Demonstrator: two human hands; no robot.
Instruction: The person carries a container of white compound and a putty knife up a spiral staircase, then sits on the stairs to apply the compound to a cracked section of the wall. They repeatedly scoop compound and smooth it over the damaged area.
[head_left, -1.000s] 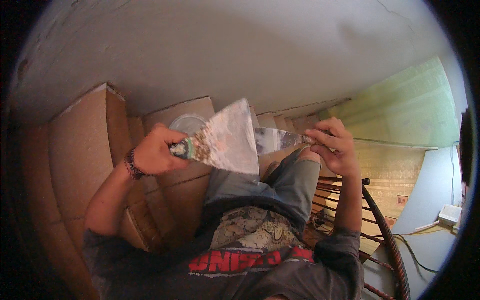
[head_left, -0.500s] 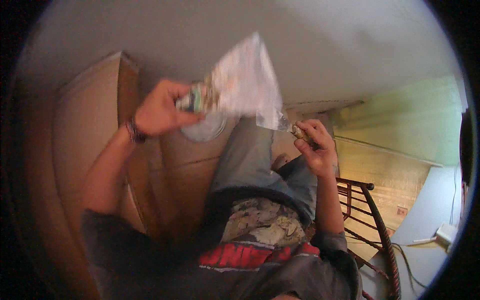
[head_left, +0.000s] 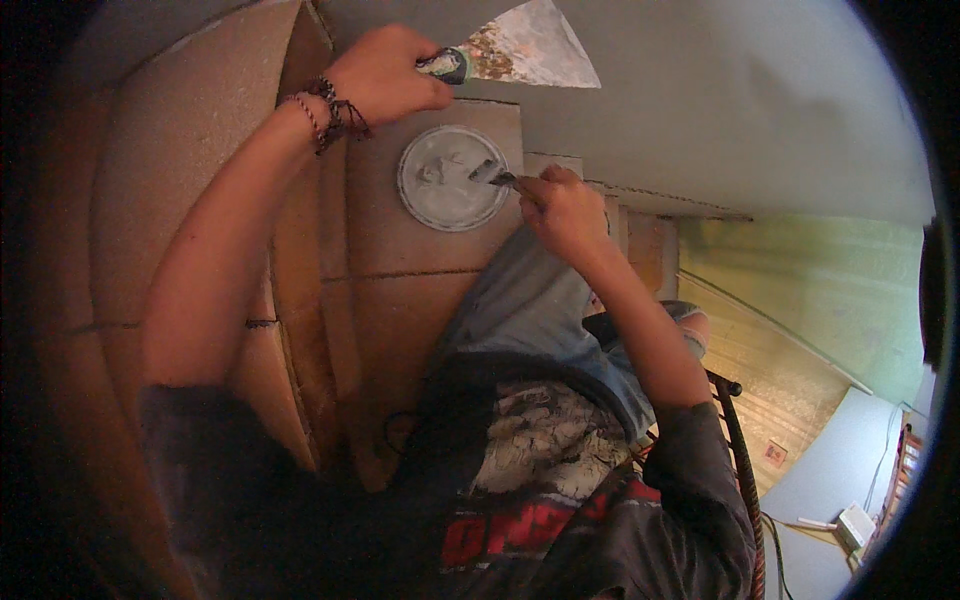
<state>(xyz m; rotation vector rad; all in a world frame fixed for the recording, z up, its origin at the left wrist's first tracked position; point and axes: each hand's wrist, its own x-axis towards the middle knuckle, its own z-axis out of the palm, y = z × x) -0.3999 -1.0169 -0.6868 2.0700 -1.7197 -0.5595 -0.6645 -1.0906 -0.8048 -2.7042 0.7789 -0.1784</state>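
My left hand (head_left: 385, 75) grips the handle of a wide, stained putty knife (head_left: 530, 45), its blade raised against the pale wall behind. A round container of pale grey compound (head_left: 440, 195) rests on a brown tiled step below it. My right hand (head_left: 560, 215) is closed on the handle of a narrower putty knife (head_left: 492, 172), whose dark tip is at the compound, inside the container's rim.
Brown stair treads (head_left: 180, 150) curve down at my left, along the grey wall (head_left: 760, 110). My jeans-clad legs (head_left: 510, 300) lie across the steps. A dark twisted-metal railing (head_left: 733, 425) runs at the lower right, with a lower floor, cables and a small pale box (head_left: 855, 525) beyond.
The two blades, earlier together, have parted. My left hand has risen with the wide knife; my right hand has brought the narrow one leftward and up to the container, now fully in sight.
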